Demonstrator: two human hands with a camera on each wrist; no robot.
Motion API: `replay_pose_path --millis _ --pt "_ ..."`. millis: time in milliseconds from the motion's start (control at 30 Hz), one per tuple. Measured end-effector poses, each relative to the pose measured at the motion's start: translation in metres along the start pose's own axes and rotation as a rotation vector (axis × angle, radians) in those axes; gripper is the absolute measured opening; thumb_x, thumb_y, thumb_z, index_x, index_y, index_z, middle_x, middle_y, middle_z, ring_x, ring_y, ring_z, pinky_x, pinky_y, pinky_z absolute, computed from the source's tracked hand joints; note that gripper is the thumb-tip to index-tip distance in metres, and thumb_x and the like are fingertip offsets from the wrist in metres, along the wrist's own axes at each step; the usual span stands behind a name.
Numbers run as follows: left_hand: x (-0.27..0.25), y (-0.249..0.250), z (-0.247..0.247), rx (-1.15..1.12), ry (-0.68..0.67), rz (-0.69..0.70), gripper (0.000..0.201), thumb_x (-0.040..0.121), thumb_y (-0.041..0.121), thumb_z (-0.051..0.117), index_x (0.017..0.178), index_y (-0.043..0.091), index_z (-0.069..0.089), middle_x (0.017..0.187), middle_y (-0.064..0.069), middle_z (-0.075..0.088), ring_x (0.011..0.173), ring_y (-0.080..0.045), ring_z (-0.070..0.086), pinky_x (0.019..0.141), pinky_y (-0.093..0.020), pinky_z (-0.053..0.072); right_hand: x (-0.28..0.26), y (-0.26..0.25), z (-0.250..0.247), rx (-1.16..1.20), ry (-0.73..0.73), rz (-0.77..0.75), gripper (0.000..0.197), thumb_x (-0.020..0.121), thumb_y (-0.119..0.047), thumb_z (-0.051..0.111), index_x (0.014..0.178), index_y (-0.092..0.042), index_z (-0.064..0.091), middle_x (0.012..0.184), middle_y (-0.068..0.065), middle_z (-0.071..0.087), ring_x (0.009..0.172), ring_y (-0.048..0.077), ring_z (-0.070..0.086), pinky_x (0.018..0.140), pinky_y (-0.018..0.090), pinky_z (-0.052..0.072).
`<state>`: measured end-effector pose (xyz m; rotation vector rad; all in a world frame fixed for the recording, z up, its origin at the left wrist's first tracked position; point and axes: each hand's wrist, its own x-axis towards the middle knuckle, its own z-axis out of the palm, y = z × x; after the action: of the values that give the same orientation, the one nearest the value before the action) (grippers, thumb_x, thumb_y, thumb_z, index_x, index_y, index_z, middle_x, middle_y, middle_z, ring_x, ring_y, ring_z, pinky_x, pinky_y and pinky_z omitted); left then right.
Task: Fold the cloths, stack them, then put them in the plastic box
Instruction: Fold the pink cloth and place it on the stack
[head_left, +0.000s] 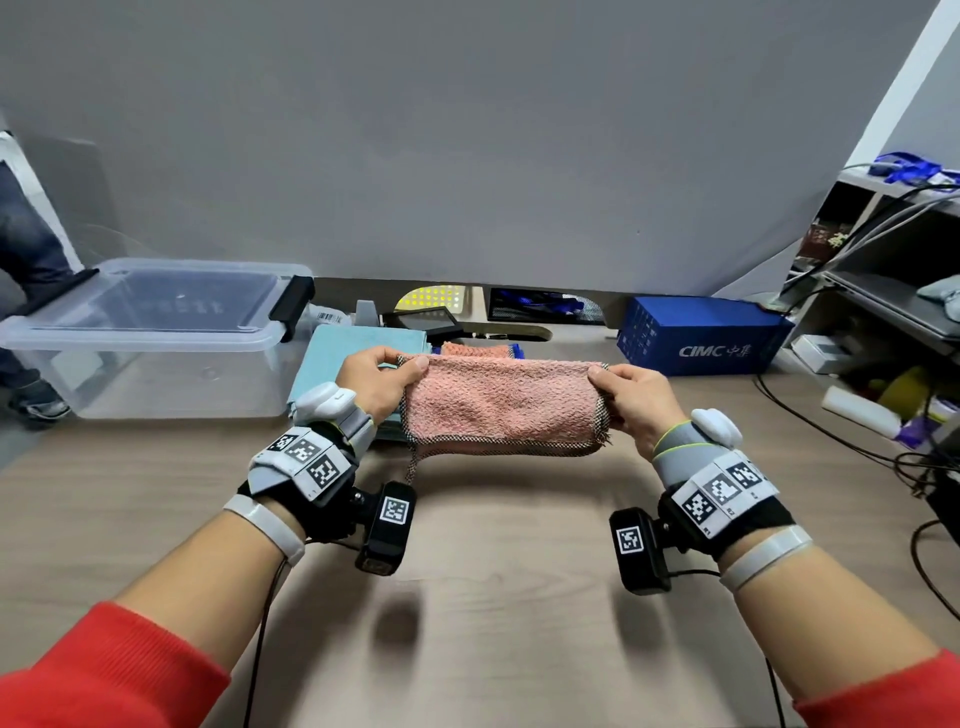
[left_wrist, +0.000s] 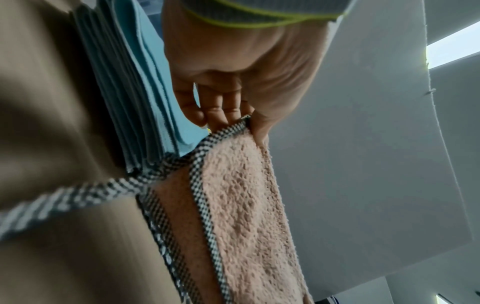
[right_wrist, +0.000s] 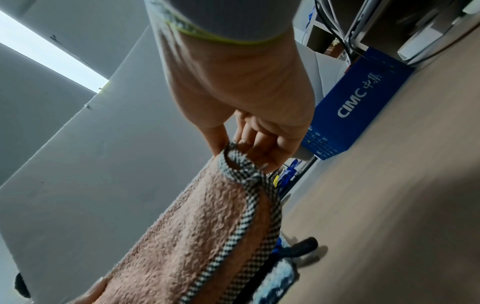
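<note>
My left hand (head_left: 376, 382) and right hand (head_left: 636, 402) pinch the doubled pink cloth (head_left: 501, 405) above the bench (head_left: 493, 571); a slipped corner could undo the fold.

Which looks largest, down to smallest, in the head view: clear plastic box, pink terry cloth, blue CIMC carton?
1. Clear plastic box, clearly largest.
2. Pink terry cloth and blue CIMC carton: they look alike in size, and the cloth, held up by both hands, is nearer, so unranked.

Grey wall (head_left: 467, 130) behind a wooden table (head_left: 493, 597) — cluttered shelves (head_left: 883, 270) at right.
</note>
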<state>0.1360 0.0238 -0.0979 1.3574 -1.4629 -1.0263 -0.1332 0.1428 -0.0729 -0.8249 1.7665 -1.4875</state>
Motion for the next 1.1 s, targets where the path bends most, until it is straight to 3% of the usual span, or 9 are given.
replay_pose_path --millis 200,433,533,600,667,767,833,933,1100 --pt "-0.02 0.011 0.021 0.011 -0.052 -0.047 0.027 0.075 0.036 0.079 0.069 0.017 0.061 0.069 -0.002 0.061 0.062 -0.018 0.05 0.058 -0.027 0.037 -0.011 0.004 0.024 0.001 -0.041 0.074 0.01 0.091 -0.018 0.064 0.085 -0.011 0.063 0.066 0.003 0.056 0.051 0.011 0.048 0.036 0.013 0.035" --pt "-0.049 0.044 0.054 -0.155 -0.278 0.018 0.025 0.076 0.043 0.073 0.071 0.022 0.063 0.068 -0.004 0.064 0.048 -0.014 0.053 0.05 -0.022 0.038 -0.038 -0.009 0.061 0.04 -0.228 -0.089 0.033 0.095 -0.019 0.061 0.065 -0.016 0.047 0.049 -0.006 0.044 0.034 0.001 0.037 0.034 0.014 0.029" --pt "-0.061 0.067 0.055 -0.311 -0.397 -0.023 0.036 0.099 0.04 0.05 0.086 0.014 0.07 0.07 -0.004 0.068 0.046 -0.012 0.063 0.044 -0.019 0.044 -0.044 -0.01 0.067 0.04 -0.244 -0.185 0.017 0.092 -0.024 0.067 0.082 -0.015 0.056 0.061 -0.014 0.058 0.05 -0.005 0.052 0.049 0.012 0.041" --pt "-0.06 0.072 0.052 -0.356 -0.474 -0.062 0.048 0.102 0.042 0.04 0.1 0.007 0.073 0.085 -0.009 0.073 0.055 -0.016 0.068 0.047 -0.018 0.05 -0.042 -0.006 0.064 0.018 -0.225 -0.21 0.019 0.087 -0.017 0.072 0.099 -0.006 0.061 0.082 -0.005 0.066 0.072 0.003 0.06 0.066 0.018 0.049" --pt "-0.056 0.069 0.048 -0.283 -0.479 -0.048 0.044 0.1 0.044 0.044 0.092 0.013 0.075 0.085 -0.009 0.073 0.056 -0.017 0.067 0.048 -0.019 0.047 -0.039 -0.005 0.06 -0.012 -0.212 -0.207 0.024 0.087 -0.008 0.068 0.107 0.004 0.061 0.091 0.007 0.065 0.081 0.013 0.058 0.071 0.025 0.049" --pt "-0.041 0.049 0.045 -0.141 -0.249 0.057 0.016 0.088 0.034 0.067 0.089 0.018 0.07 0.087 -0.003 0.069 0.07 -0.014 0.062 0.055 -0.016 0.044 -0.034 -0.009 0.052 0.014 -0.214 -0.182 0.018 0.091 0.0 0.058 0.109 0.006 0.059 0.092 0.01 0.063 0.08 0.016 0.057 0.065 0.022 0.048" --pt "-0.032 0.034 0.042 -0.121 -0.174 0.033 0.043 0.077 0.04 0.077 0.109 0.015 0.061 0.098 0.001 0.065 0.088 -0.013 0.061 0.073 -0.021 0.047 -0.03 -0.013 0.048 0.046 -0.254 -0.172 0.019 0.092 0.002 0.054 0.109 0.0 0.06 0.095 0.01 0.064 0.086 0.019 0.058 0.07 0.027 0.048" --pt "-0.026 0.021 0.043 -0.185 -0.335 -0.128 0.098 0.047 0.071 0.077 0.126 0.018 0.052 0.119 -0.001 0.064 0.109 -0.018 0.06 0.091 -0.037 0.044 -0.024 -0.019 0.045 0.079 -0.323 -0.16 0.022 0.092 0.005 0.048 0.109 -0.004 0.061 0.098 0.013 0.063 0.089 0.021 0.057 0.074 0.032 0.046" --pt "-0.032 0.011 0.049 -0.346 -0.64 -0.195 0.042 0.07 0.043 0.076 0.098 0.018 0.057 0.075 0.004 0.065 0.068 -0.012 0.061 0.067 -0.027 0.05 -0.012 -0.025 0.045 0.129 -0.265 -0.171 0.023 0.093 0.006 0.046 0.106 -0.004 0.062 0.091 0.01 0.064 0.079 0.017 0.057 0.068 0.028 0.046"
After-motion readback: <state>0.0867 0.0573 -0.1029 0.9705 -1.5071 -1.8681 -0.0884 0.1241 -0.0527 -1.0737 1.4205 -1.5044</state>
